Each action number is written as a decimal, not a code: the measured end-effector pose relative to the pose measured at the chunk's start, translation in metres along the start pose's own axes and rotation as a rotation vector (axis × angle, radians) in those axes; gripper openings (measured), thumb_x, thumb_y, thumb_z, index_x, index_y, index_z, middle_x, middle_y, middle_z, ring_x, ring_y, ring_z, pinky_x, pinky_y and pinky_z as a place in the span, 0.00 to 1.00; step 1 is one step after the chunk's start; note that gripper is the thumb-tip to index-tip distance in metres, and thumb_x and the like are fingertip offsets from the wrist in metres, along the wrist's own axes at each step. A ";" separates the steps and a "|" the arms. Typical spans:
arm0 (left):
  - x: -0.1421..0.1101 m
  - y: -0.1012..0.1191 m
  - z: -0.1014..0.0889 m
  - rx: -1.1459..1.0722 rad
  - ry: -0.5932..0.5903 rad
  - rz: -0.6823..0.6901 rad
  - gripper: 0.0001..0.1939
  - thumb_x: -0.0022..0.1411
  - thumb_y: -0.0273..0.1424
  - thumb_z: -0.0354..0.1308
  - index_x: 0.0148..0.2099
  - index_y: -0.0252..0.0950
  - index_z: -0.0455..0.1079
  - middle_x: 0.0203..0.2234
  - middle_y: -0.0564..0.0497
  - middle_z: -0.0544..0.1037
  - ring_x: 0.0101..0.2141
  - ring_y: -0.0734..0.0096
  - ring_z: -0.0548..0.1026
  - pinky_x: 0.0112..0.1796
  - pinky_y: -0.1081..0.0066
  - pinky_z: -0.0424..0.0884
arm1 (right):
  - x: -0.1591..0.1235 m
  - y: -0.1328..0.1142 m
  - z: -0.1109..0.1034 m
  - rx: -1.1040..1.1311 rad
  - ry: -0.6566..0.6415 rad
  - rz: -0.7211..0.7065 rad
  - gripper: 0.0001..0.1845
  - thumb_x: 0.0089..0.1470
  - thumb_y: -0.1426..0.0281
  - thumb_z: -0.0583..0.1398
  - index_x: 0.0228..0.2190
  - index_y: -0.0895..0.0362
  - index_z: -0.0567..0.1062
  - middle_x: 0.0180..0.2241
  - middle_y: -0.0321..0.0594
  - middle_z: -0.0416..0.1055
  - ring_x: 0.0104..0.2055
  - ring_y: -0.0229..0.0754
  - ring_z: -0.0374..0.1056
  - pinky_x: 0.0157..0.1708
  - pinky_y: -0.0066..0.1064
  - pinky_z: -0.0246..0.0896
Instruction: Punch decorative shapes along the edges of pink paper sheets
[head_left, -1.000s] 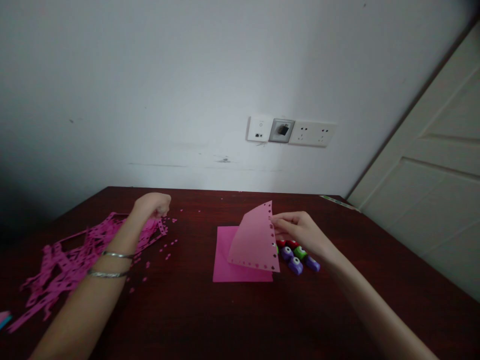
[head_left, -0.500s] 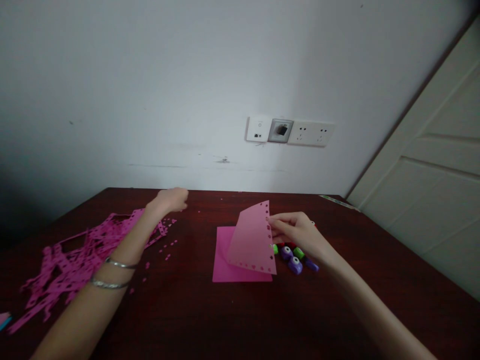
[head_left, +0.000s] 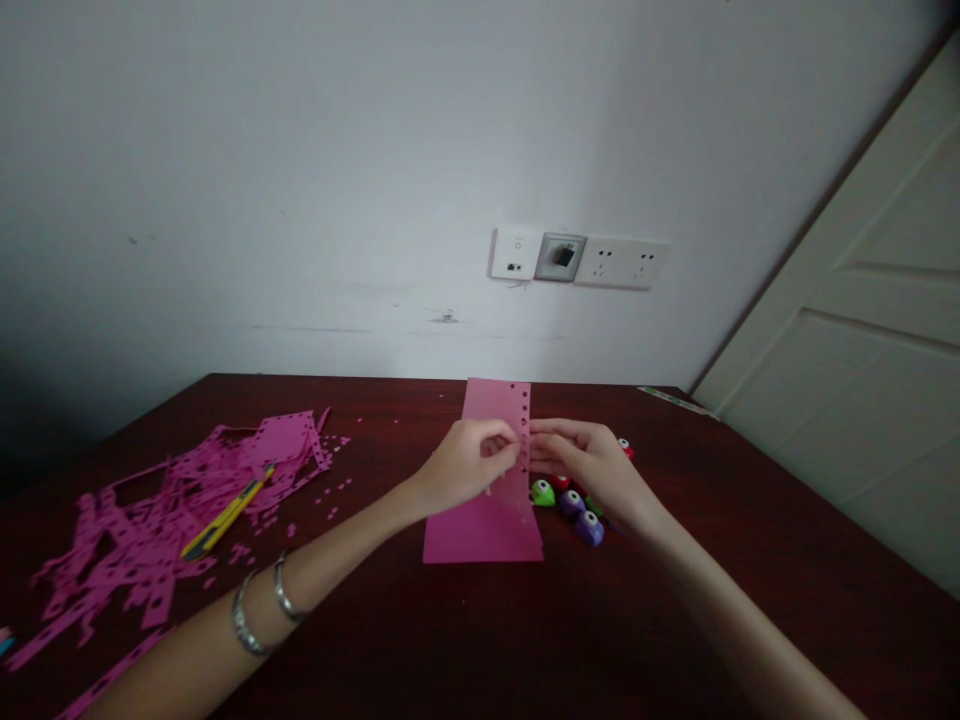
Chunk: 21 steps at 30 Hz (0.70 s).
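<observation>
I can read no words, brands or numbers from where I sit. The left wall plate (head_left: pixel 514 253) carries a small round mark, too tiny for me to make out. Whatever is printed on the pale strip (head_left: pixel 679 402) at the far right of the surface (head_left: pixel 480 640) is too blurred, and any lettering on the knife (head_left: pixel 229 512) escapes me too.

A panelled door (head_left: pixel 855 400), wall sockets (head_left: pixel 622 263) (one grey-framed) and a dark table (head_left: pixel 480 650) suggest a home room.

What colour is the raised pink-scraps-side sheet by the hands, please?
The raised sheet is pink, in the head view.
</observation>
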<state>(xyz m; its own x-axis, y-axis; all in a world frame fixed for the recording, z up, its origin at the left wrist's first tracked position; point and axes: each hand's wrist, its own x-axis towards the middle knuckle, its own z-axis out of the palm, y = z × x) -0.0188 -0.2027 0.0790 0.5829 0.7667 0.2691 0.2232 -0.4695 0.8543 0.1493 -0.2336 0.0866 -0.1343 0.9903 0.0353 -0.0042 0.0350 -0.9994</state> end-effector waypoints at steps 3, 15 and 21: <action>0.001 -0.001 -0.003 -0.071 0.048 -0.006 0.09 0.57 0.32 0.51 0.32 0.32 0.68 0.21 0.54 0.70 0.17 0.81 0.66 0.17 0.79 0.64 | -0.003 -0.005 0.002 -0.028 -0.014 -0.030 0.14 0.42 0.68 0.63 0.34 0.60 0.74 0.31 0.42 0.76 0.34 0.41 0.72 0.40 0.36 0.67; -0.002 0.006 -0.001 -0.170 0.086 -0.003 0.09 0.52 0.33 0.58 0.33 0.31 0.70 0.22 0.51 0.72 0.22 0.77 0.69 0.20 0.78 0.69 | -0.016 -0.013 0.013 -0.232 0.026 -0.168 0.07 0.45 0.72 0.60 0.30 0.58 0.74 0.30 0.41 0.76 0.36 0.42 0.72 0.37 0.32 0.67; -0.002 0.007 -0.002 -0.249 0.042 -0.065 0.08 0.53 0.32 0.56 0.32 0.30 0.70 0.20 0.52 0.71 0.19 0.78 0.69 0.18 0.77 0.70 | -0.016 -0.013 0.012 -0.203 -0.001 -0.161 0.07 0.45 0.70 0.61 0.31 0.58 0.74 0.30 0.41 0.76 0.36 0.42 0.72 0.37 0.33 0.67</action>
<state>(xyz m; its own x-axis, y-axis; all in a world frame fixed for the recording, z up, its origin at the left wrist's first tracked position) -0.0199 -0.2063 0.0857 0.5394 0.8119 0.2235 0.0567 -0.2998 0.9523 0.1397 -0.2519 0.0994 -0.1489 0.9698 0.1933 0.1735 0.2181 -0.9604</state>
